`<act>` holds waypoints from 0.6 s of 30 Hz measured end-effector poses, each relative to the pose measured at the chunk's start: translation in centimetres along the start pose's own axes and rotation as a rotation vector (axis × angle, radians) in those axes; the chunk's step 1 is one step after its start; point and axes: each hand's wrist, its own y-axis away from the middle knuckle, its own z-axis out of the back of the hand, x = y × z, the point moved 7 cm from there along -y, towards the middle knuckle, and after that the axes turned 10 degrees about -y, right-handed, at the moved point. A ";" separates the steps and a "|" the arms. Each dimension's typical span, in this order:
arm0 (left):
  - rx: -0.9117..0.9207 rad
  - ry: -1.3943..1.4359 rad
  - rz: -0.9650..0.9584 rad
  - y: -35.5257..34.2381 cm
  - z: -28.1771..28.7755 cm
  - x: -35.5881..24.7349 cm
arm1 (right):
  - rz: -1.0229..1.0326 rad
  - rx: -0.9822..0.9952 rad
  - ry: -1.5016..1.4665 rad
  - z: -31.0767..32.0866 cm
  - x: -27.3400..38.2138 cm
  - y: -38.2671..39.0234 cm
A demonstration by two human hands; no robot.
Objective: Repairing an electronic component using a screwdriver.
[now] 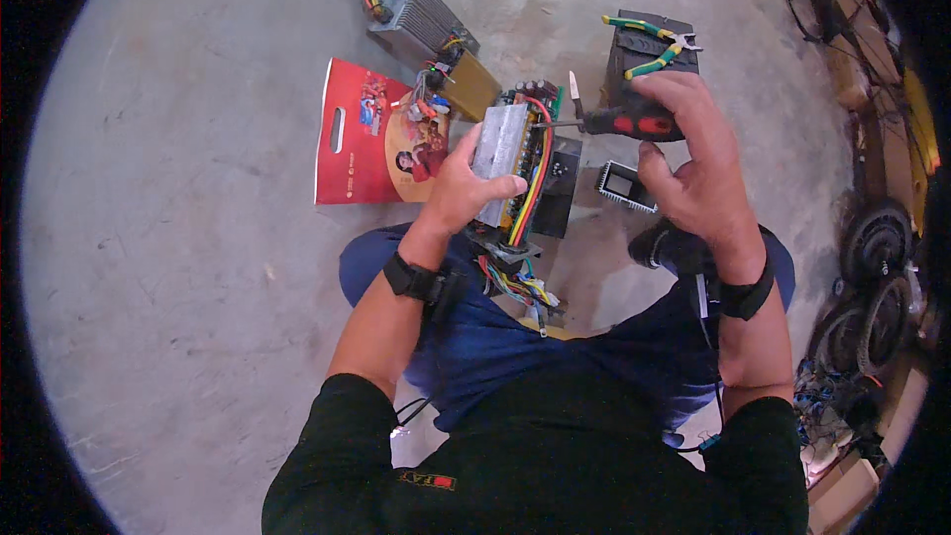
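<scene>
My left hand (464,186) grips a controller circuit board (543,104) by its silver metal heat-sink bar (501,144), thumb lying across the bar's near end. Thick red, yellow and black wires (540,178) run along the board's right side, and a bundle of thinner coloured wires (510,282) with connectors hangs from the near end. In my right hand (705,163) is a screwdriver (634,124) with a red and black handle, fingers curled about it. Its shaft points left, and the tip meets the board's edge beside the bar; exact contact is too small to tell.
A red printed bag (347,173) lies left. Beyond it stand a finned metal case (421,25) with wires and a gold-coloured block (474,87). Green-yellow pliers (659,61) rest on a black box (634,25). A small finned frame (626,186) is nearby; wheels (877,243) and clutter line the right.
</scene>
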 end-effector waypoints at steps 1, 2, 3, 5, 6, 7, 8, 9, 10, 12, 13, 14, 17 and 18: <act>0.000 -0.002 0.013 0.1 0.1 -0.1 | -0.001 0.002 0.000 -0.1 0.2 0.1; -0.001 -0.004 0.027 0.2 0.0 -0.1 | -0.055 0.010 -0.023 -0.2 0.2 0.2; -0.002 -0.003 0.026 0.1 0.0 -0.1 | -0.108 0.017 -0.045 -0.2 0.0 0.2; -0.011 -0.016 0.019 0.0 0.0 -0.1 | -0.177 0.088 -0.020 0.0 -1.0 0.6; -0.011 -0.015 0.019 -0.1 -0.1 -0.2 | -0.248 0.157 0.005 -0.2 -1.7 0.8; -0.006 -0.015 0.009 -0.2 -0.2 -0.4 | -0.248 0.158 0.005 -0.3 -1.9 0.7; -0.001 -0.015 -0.001 -0.3 -0.3 -0.5 | -0.112 0.095 0.032 -0.1 -1.1 0.2; -0.002 -0.014 0.000 -0.2 -0.4 -0.7 | 0.022 0.034 0.057 0.1 -0.2 0.1; -0.014 -0.034 -0.003 -0.2 -0.4 -1.0 | 0.022 0.036 0.057 0.0 -0.1 0.1; -0.028 -0.053 -0.006 -0.2 -0.2 -0.9 | -0.066 0.012 0.043 0.1 -0.4 0.2; -0.029 -0.099 -0.005 -0.2 0.0 -0.7 | -0.065 0.013 0.042 0.2 -0.5 0.3; -0.030 -0.146 -0.004 -0.2 0.2 -0.6 | -0.160 0.065 -0.012 0.0 -1.4 0.7; -0.022 -0.166 -0.001 -0.4 0.0 -0.7 | -0.171 0.071 -0.047 -0.1 -1.2 0.4; -0.024 -0.164 -0.011 -0.3 0.0 -0.8 | -0.086 0.028 -0.038 0.2 -0.4 0.2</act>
